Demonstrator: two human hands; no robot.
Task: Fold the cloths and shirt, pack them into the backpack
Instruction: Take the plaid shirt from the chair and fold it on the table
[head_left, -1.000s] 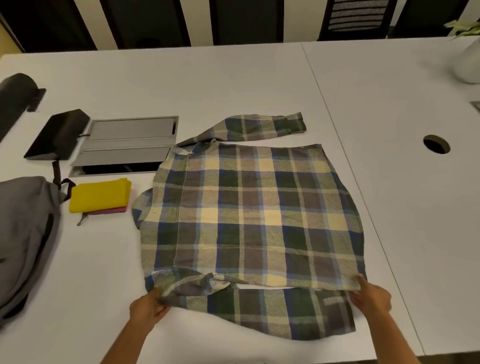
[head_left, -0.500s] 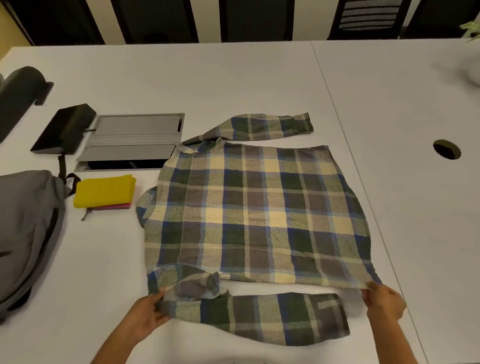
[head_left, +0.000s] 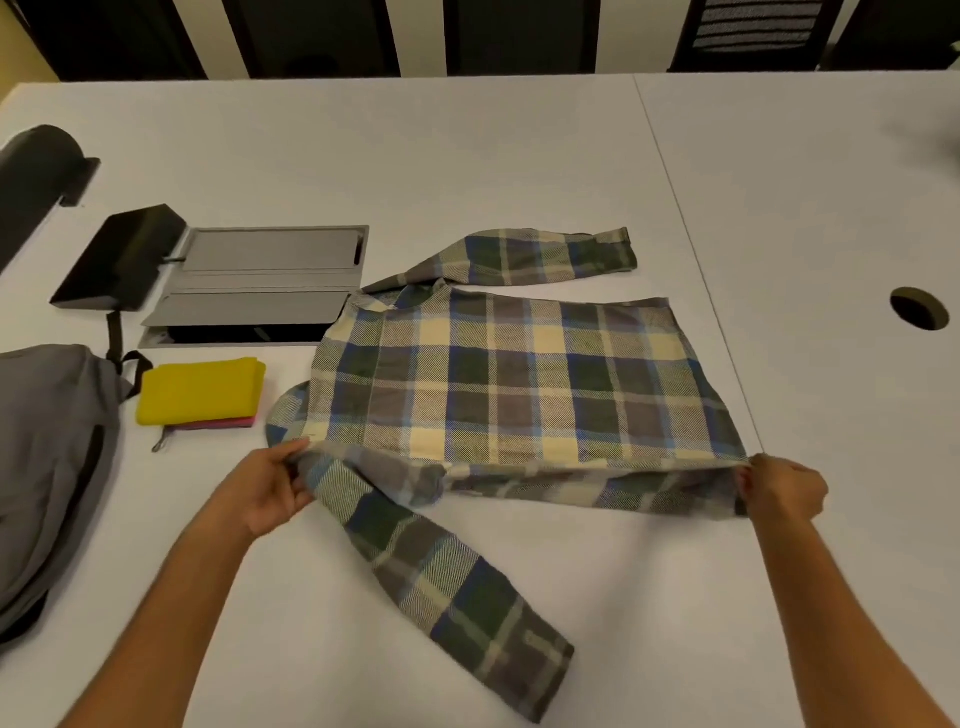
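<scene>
Two hands, left (head_left: 267, 491) and right (head_left: 784, 488), each pinch a near edge of one woven plaid shirt (head_left: 519, 379) on the smooth white bench (head_left: 467, 166) (both grips clamped), beside two folded cloths (head_left: 200, 392) and one grey fabric backpack (head_left: 47, 467).

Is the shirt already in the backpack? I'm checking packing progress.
No, the plaid shirt lies spread on the table, beside the backpack.

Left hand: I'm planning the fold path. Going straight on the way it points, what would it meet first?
The left hand points right, gripping the plaid shirt; it would likely meet more of that shirt's lifted near edge first.
</scene>
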